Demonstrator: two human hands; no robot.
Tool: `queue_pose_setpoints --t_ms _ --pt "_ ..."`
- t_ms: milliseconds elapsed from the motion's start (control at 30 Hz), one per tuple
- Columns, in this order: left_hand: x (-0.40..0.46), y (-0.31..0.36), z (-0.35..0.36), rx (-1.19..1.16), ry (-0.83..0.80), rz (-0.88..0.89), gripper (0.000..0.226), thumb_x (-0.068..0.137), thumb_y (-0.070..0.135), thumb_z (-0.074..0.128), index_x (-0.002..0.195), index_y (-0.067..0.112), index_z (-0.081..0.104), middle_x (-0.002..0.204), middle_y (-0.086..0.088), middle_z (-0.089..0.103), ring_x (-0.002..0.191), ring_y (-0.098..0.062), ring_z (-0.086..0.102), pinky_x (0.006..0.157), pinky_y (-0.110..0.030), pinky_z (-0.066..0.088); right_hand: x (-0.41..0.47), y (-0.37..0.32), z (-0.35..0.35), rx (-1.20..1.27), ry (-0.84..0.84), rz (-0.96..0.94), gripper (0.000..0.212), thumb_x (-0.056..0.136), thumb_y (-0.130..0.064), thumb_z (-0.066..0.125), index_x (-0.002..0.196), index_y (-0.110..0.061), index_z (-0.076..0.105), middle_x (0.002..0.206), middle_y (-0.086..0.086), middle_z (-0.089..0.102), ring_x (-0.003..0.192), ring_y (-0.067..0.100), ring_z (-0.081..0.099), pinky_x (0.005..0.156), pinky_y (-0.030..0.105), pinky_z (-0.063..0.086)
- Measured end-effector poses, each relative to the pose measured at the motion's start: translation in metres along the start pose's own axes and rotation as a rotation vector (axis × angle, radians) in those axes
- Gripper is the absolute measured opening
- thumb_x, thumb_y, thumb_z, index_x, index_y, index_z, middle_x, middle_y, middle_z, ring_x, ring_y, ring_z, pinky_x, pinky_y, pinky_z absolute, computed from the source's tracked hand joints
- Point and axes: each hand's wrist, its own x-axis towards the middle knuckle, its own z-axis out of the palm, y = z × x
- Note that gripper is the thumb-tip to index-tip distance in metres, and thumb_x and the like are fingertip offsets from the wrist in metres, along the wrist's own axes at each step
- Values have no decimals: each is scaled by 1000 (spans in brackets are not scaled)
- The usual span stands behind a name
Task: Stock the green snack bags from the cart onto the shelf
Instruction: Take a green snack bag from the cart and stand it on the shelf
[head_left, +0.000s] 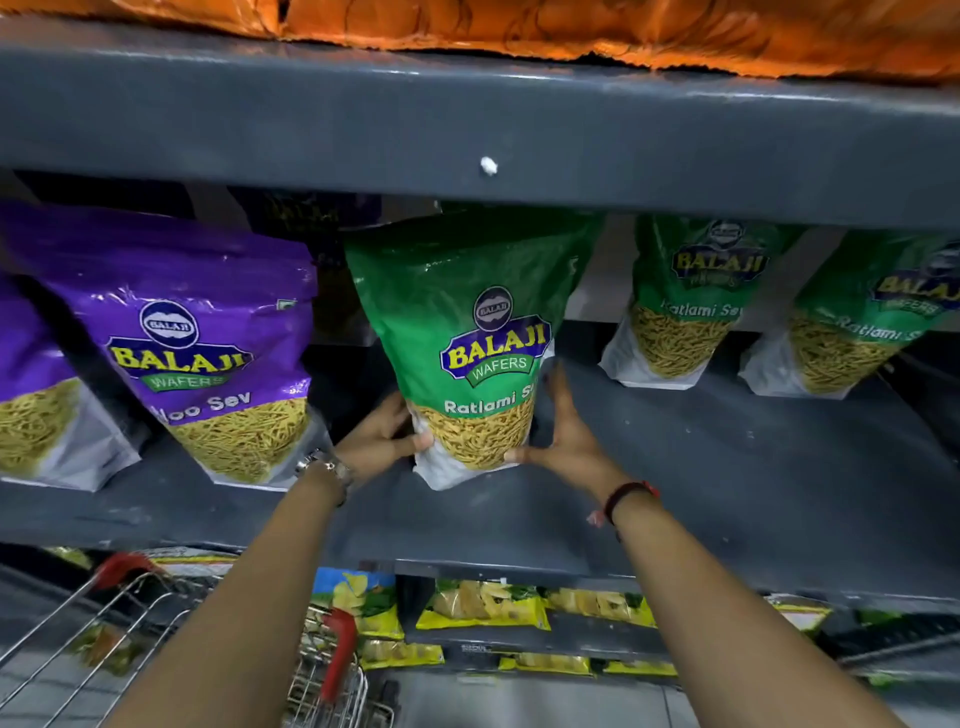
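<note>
A green snack bag (467, 332) labelled Ratlami Sev stands upright on the dark grey shelf (727, 467), in the middle of the view. My left hand (382, 434) grips its lower left side and my right hand (563, 436) presses against its lower right side. Two more green snack bags (691, 296) (862, 322) stand further back on the same shelf to the right. The wire cart (104, 623) with red handles sits at the lower left, partly hidden by my left arm.
Purple snack bags (197, 338) stand to the left of the held bag. The shelf board above (467, 119) carries orange bags (519, 26). Yellow-green packets (483, 605) fill the lower shelves. Bare shelf surface lies in front of the two right-hand green bags.
</note>
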Motion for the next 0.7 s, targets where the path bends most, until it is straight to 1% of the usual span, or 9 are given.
queue_pose_setpoints --t_ms 67,167,233,300,433,533,600,633,700 --pt "-5 -4 7 -69 133 19 57 84 -11 43 135 3 22 142 -16 36 127 -22 37 109 -36 32 3 -2 6 45 -47 7 103 66 -3 76 141 -21 6 138 -6 32 128 7 28 104 24 27" --pt "-13 -16 19 -129 207 26 65 80 -3 57 134 13 26 140 -12 40 120 -14 44 101 -28 43 -2 0 20 35 90 13 84 67 -10 77 133 -22 27 129 -1 48 119 11 42 97 27 35" --pt "-15 -20 23 -77 216 27 85 65 14 74 134 18 25 135 -4 44 120 -13 45 102 -32 42 -8 3 29 1 183 -16 76 65 -15 78 127 -21 34 128 1 52 118 15 47 95 28 38" --pt "-14 -19 26 -35 230 29 98 52 31 75 134 17 23 132 -2 45 121 -15 45 101 -33 40 -13 6 35 -17 228 -26 74 64 -18 79 124 -22 36 128 4 52 117 18 49 93 30 41" --pt "-17 -14 26 50 207 9 103 51 43 74 136 18 20 135 -2 42 125 -16 40 105 -35 35 -21 6 41 -18 295 -31 72 61 -20 81 119 -26 37 122 4 52 111 17 52 85 26 43" --pt "-22 -15 27 81 191 -5 88 68 29 69 139 19 18 143 -4 37 132 -20 34 111 -39 30 -25 3 41 -45 304 -34 71 61 -19 81 116 -22 36 121 8 49 110 22 52 85 31 47" --pt "-27 -17 32 96 248 -25 82 77 17 66 140 17 14 149 -8 29 136 -19 28 115 -39 25 -26 1 40 -68 278 -24 74 62 -18 80 120 -18 34 126 10 43 114 25 50 90 38 48" --pt "-32 -17 37 117 316 -34 78 79 13 64 140 15 14 151 -9 26 136 -16 26 114 -32 22 -28 0 41 -75 265 -10 79 63 -18 79 125 -18 30 131 11 37 116 26 48 93 39 47" --pt "-48 -17 45 197 520 -48 67 82 13 60 138 10 24 148 -11 31 133 -17 30 102 -16 23 -35 0 43 -74 309 60 90 66 -17 77 135 -18 20 139 13 23 117 27 47 95 36 43"
